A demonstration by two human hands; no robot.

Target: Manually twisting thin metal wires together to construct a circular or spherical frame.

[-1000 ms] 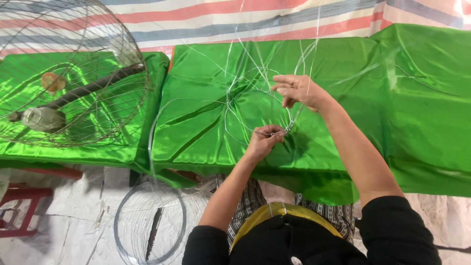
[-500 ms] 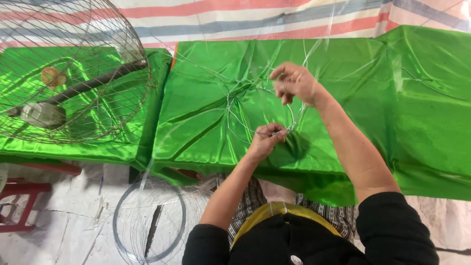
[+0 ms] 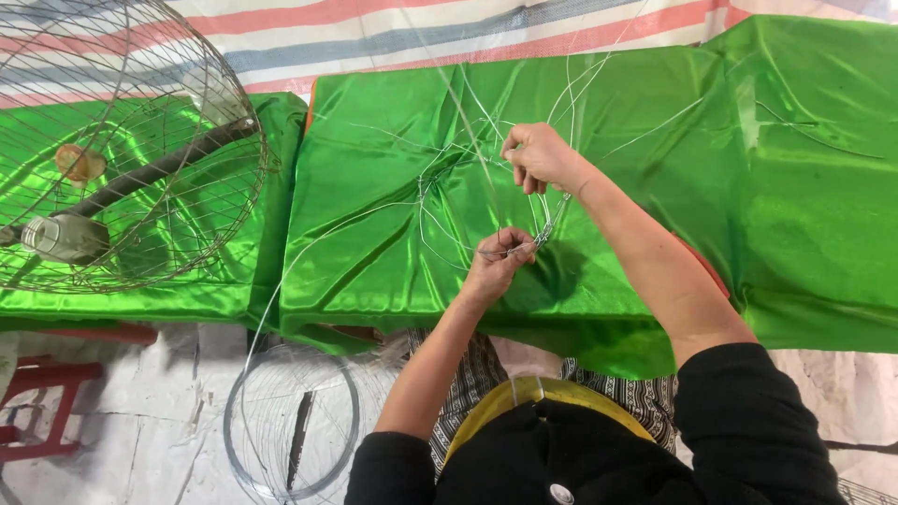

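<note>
Thin silver wires (image 3: pixel 468 164) fan out over a shiny green cloth (image 3: pixel 393 243) that covers the table. My left hand (image 3: pixel 499 265) pinches the point where the wires meet, low at the centre. My right hand (image 3: pixel 538 155) is higher up and pinches a wire strand that runs down to that same knot. A small twisted wire loop (image 3: pixel 545 226) hangs between the two hands. Both forearms are bare below black sleeves.
A large round wire fan cage (image 3: pixel 140 122) with a dark rod and a motor hub stands at the left on green cloth. A wire ring (image 3: pixel 290 435) lies on the white floor. A red stool (image 3: pixel 42 411) sits at the lower left. Striped tarpaulin (image 3: pixel 374 37) hangs behind.
My right hand has lifted slightly and drawn the strand up and left. My left hand stays pinched on the wire junction. The view has shifted a little.
</note>
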